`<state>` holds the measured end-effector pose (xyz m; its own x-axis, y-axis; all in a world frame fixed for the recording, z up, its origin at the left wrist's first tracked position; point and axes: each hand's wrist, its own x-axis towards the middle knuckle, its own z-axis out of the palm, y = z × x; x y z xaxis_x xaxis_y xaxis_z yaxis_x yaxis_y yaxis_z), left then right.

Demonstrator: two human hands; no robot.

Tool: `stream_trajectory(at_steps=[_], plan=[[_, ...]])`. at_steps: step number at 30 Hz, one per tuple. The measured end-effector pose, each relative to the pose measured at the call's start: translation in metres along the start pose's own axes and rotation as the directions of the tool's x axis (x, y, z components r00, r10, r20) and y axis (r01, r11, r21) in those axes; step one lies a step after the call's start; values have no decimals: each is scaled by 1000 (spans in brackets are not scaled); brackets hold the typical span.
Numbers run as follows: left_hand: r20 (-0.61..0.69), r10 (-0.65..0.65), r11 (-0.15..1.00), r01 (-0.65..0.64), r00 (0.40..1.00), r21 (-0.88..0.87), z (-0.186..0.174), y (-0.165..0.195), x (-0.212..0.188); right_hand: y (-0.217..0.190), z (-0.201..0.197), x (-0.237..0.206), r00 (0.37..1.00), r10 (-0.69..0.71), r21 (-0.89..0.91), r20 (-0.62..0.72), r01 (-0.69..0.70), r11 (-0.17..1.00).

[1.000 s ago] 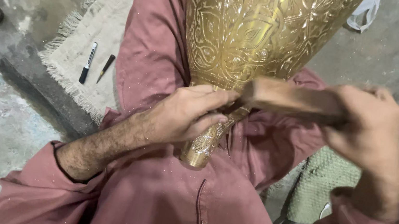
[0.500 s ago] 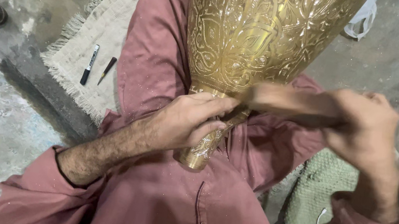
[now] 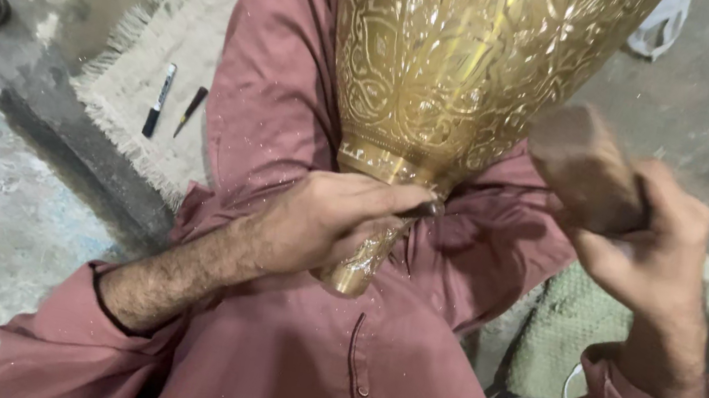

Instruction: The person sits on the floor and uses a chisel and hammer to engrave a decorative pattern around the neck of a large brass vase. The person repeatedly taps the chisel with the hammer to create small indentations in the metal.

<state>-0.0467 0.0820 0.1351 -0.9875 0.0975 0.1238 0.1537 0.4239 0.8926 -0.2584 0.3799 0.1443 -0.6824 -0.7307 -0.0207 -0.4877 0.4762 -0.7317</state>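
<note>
Head view: looked down on a person seated on the floor in rose-coloured clothes.
Vase: an engraved brass vase lay across the lap, its narrow foot pointing toward the body.
Left hand: the left hand had its grip closed around a thin dark chisel, tip set against the vase near its neck.
Right hand: the right hand had its grip closed on a wooden mallet, blurred, raised just beside the vase.
Mat: a fringed mat carried a marker pen and a small dark tool.
Cloth: a green cloth lay under the right forearm.
</note>
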Motion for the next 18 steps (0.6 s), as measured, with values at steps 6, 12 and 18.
stream_trajectory(at_steps=[6, 12, 18], plan=[[-51, 6, 1000, -5, 999, 3, 4, -9, 2, -24, 3, -5, 1000, -23, 42, 1, 22, 999], [8, -86, 993, 87, 996, -77, 2, -4, 3, -24, -1, -2, 998, -21, -18, 61, 23, 1000], [51, -154, 986, 157, 987, -55, -2, 3, 6, -16, -4, 6, 983, -145, -299, 109, 172, 938]])
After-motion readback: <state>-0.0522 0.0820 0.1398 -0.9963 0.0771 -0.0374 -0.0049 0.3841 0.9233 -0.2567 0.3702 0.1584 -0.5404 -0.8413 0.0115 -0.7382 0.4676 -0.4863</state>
